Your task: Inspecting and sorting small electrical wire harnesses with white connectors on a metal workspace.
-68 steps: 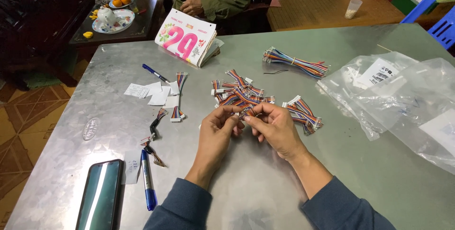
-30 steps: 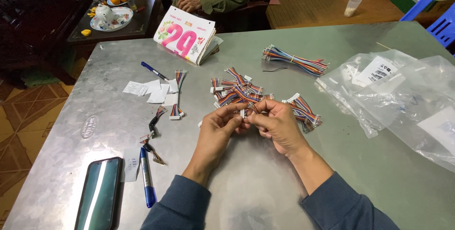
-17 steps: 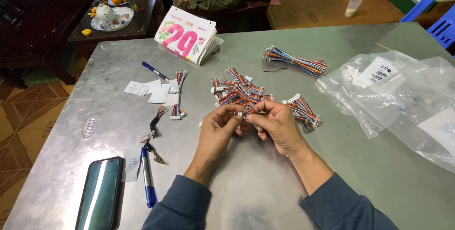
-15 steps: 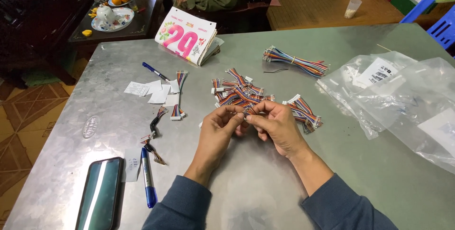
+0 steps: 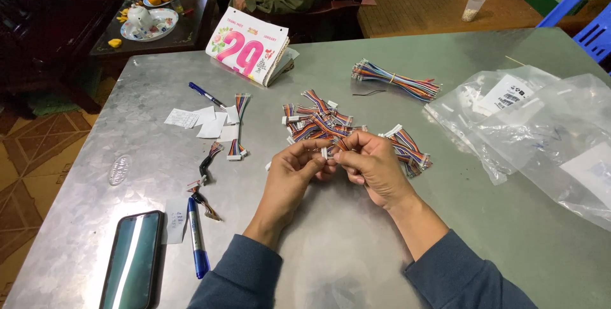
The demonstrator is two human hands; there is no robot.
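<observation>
I see my left hand point(image 5: 294, 170) and right hand point(image 5: 371, 164) pinching one short wire connector point(image 5: 329, 150) between them, above the table point(image 5: 356, 245). Clear bags point(image 5: 547, 124) at right – contents hard to make out. Two pens, one phone point(image 5: 130, 261); the cable pile point(image 5: 318, 121) is too tangled to count

- A grey-green metal table point(image 5: 331, 252) carries everything, and two hands meet above its middle, pinching a small cable.
- Just beyond the grip lies a pile of short multicoloured cables point(image 5: 318, 121); more cables point(image 5: 407, 150) lie just to its right.
- Far beyond, to the right, sits a longer wire bundle point(image 5: 394, 80).
- Clear plastic bags point(image 5: 547, 124) spread well right.
- Left of the grip: paper slips point(image 5: 197, 121), a blue pen point(image 5: 203, 94), loose cables point(image 5: 237, 124).
- Near left: a second pen point(image 5: 196, 236) and a phone point(image 5: 132, 261).
- Far beyond, to the left: a tear-off calendar point(image 5: 248, 45).
</observation>
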